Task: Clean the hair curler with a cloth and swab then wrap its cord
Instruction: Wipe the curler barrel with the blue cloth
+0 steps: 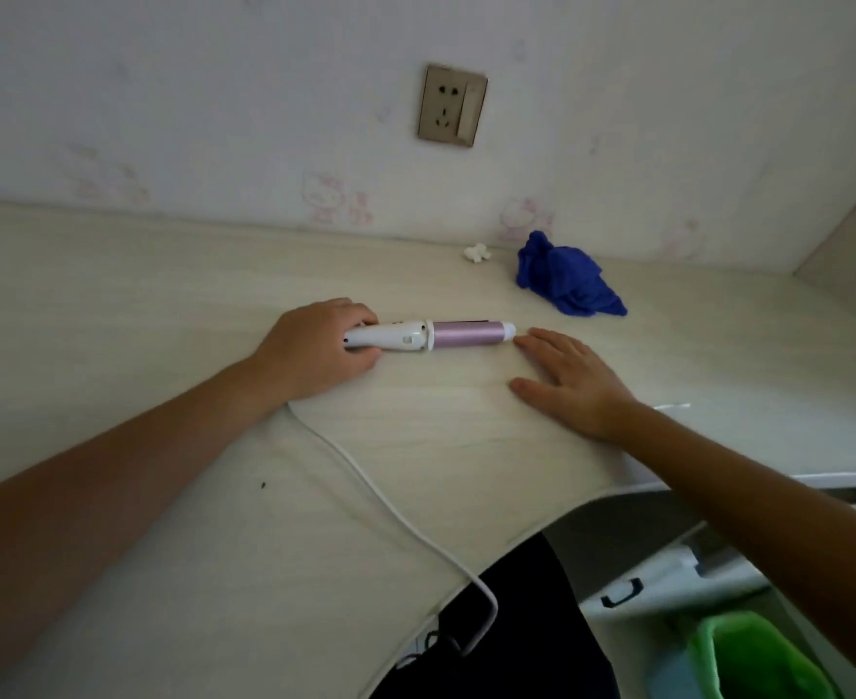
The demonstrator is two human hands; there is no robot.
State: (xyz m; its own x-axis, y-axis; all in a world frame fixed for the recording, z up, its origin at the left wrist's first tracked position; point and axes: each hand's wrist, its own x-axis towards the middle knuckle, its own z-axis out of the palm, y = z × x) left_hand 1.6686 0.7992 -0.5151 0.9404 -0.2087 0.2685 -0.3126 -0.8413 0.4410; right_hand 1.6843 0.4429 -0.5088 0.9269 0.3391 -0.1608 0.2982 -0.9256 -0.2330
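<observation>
While the left hand (315, 348) grips the hair curler (428, 337) by its white handle on the desk (163, 295), the right hand (569, 383) lies flat, holding nothing. Cleaning looks unstarted; next, reach back for the blue cloth (564, 281).

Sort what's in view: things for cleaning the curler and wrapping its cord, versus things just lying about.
For the job: hair curler, held by the left hand; white cord; blue cloth.

Lying about: wall socket; green bin; small white wad, unclear what.
</observation>
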